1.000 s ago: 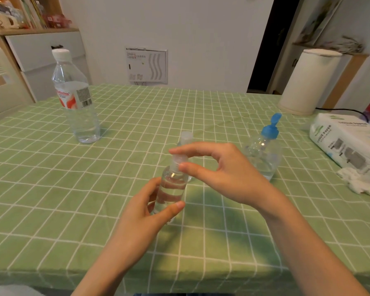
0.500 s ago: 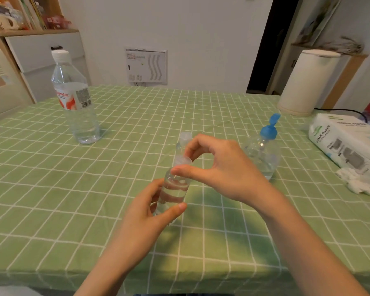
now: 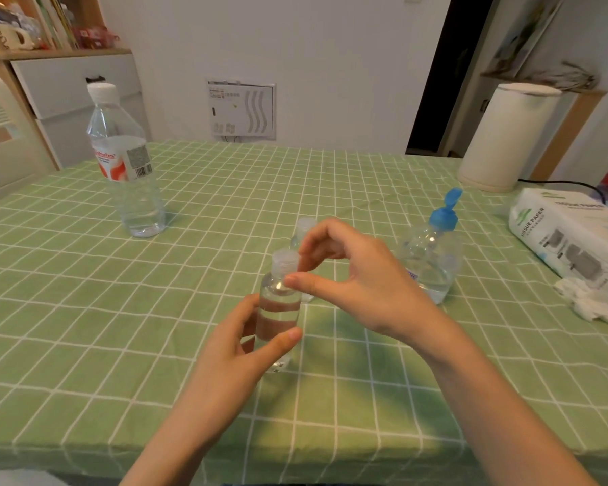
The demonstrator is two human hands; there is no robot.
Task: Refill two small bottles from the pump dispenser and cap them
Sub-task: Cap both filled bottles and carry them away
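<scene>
A small clear bottle [image 3: 279,310], holding liquid, stands in the middle of the green checked tablecloth. My left hand [image 3: 239,349] grips its body. My right hand [image 3: 351,278] pinches the whitish cap [image 3: 284,264] on its neck between thumb and fingers. A second small bottle [image 3: 304,228] stands right behind, mostly hidden by my right hand; only its pale cap shows. The dispenser bottle [image 3: 430,264], clear with a blue flip top that stands open, is to the right of my right hand.
A large water bottle [image 3: 125,170] with a red label stands at the back left. A tissue paper pack [image 3: 569,240] with crumpled tissue lies at the right edge. A white cylindrical container [image 3: 502,138] stands at the back right. The table's front edge runs close to my forearms.
My right hand's fingers have curled and turned around the cap of the held bottle. The bottle and my left hand have stayed nearly in place.
</scene>
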